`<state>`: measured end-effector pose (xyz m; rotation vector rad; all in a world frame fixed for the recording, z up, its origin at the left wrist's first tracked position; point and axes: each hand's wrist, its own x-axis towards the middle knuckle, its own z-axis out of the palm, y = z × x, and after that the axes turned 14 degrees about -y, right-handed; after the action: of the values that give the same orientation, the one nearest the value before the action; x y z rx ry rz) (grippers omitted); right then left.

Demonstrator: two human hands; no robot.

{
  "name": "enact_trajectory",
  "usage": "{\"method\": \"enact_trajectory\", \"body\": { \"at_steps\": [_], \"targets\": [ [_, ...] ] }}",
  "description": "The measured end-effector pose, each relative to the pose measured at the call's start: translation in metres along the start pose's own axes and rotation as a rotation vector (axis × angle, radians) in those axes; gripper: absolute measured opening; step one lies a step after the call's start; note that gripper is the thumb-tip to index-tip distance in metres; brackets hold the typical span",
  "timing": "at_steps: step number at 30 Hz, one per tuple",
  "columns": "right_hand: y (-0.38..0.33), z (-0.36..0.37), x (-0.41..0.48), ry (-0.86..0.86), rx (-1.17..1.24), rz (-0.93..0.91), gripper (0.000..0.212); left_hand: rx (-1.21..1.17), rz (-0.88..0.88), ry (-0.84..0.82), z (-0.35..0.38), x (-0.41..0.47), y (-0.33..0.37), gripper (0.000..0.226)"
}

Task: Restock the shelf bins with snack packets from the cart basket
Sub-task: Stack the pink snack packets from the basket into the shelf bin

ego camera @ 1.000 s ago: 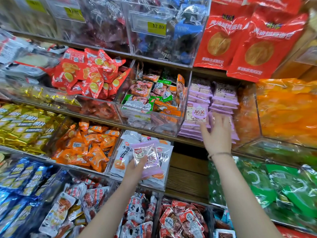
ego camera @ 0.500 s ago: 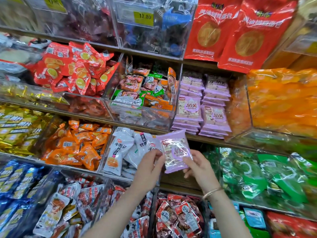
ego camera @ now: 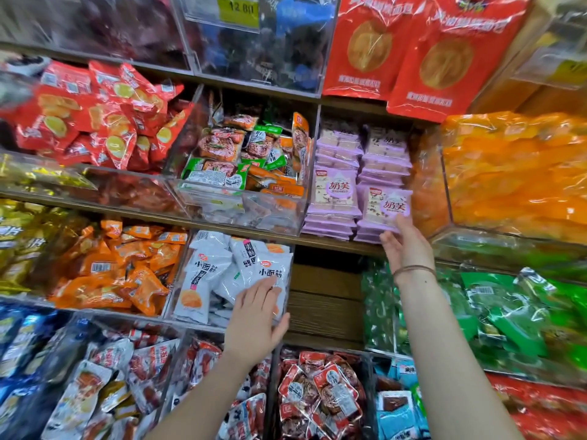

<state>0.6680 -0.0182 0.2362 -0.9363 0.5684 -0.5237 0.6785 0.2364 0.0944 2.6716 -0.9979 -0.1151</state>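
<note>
Up at the middle shelf, a purple snack packet (ego camera: 388, 204) is held upright by the right hand (ego camera: 408, 246). Its lower edge is pinched between thumb and fingers, and the hand lies directly beneath it. The packet is set against the front of the right-hand stack of purple packets (ego camera: 386, 154), just beside a second stack (ego camera: 336, 198) on the left. A thin cord bracelet (ego camera: 413, 268) is worn at that wrist.

The left hand (ego camera: 257, 319) is seen lower and to the left, well apart from the purple packet, with fingers straight and nothing gripped. It is spread over the front of a clear bin (ego camera: 203, 323) of white packets (ego camera: 216, 268); whether the plastic is touched cannot be told.

Wooden shelves are lined with clear bins. Orange packets (ego camera: 127, 268) are heaped left of the white ones, and red packets (ego camera: 104, 122) are piled above them. A bin of mixed green and orange packets (ego camera: 241, 160) is placed left of the purple stacks. Large red bags (ego camera: 413, 52) are hung top right, orange bags (ego camera: 514, 173) are packed at the right, and green packets (ego camera: 508, 312) are stored below those. A bare wooden panel (ego camera: 324, 300) is seen between the two arms.
</note>
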Motion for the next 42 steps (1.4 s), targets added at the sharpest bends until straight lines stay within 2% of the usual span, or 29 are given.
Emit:
{"method": "enact_trajectory", "body": {
  "at_steps": [3,7,10,14,17,19,25,29,31,34,38,40,42],
  "targets": [
    [0.008,0.012,0.001,0.117,0.211,-0.051,0.009,-0.010,-0.002,-0.008,0.000,0.000,0.001,0.044],
    [0.012,0.019,0.007,0.248,0.360,-0.074,0.020,-0.015,0.007,-0.013,0.001,0.001,0.000,0.043],
    [0.014,0.020,0.013,0.236,0.445,0.004,0.024,-0.014,0.010,-0.004,0.003,0.000,-0.002,0.042],
    [0.020,0.009,0.015,0.153,0.349,0.070,0.029,-0.003,-0.002,-0.010,0.004,0.000,-0.002,0.043],
    [0.029,-0.007,0.008,0.069,0.209,0.122,0.047,-0.006,0.003,0.001,0.004,0.001,-0.002,0.043],
    [0.035,-0.021,-0.001,0.016,0.037,0.139,0.051,-0.024,0.007,0.009,0.003,-0.001,0.000,0.044],
    [0.064,-0.069,-0.069,-0.233,-0.663,-0.003,0.016,-0.126,0.045,0.087,-0.002,-0.029,0.018,0.047],
    [0.092,-0.105,-0.130,-0.359,-0.884,0.027,0.014,-0.376,-0.035,0.084,0.011,-0.091,0.041,0.042],
    [0.108,-0.125,-0.159,-0.397,-0.964,0.110,0.013,-0.434,-0.089,-0.022,0.023,-0.128,0.044,0.037],
    [0.135,-0.159,-0.205,-0.411,-1.052,0.265,0.010,-0.430,-0.151,-0.301,0.039,-0.180,0.032,0.031],
    [0.169,-0.209,-0.264,-0.423,-1.196,0.530,0.021,-0.394,-0.317,-0.672,0.056,-0.245,0.012,0.017],
    [0.179,-0.231,-0.293,-0.478,-1.297,0.681,0.028,-0.290,-0.356,-0.880,0.066,-0.277,0.003,0.015],
    [0.186,-0.254,-0.325,-0.536,-1.381,0.775,0.033,-0.230,-0.380,-0.982,0.074,-0.311,0.000,0.017]
  ]
}}
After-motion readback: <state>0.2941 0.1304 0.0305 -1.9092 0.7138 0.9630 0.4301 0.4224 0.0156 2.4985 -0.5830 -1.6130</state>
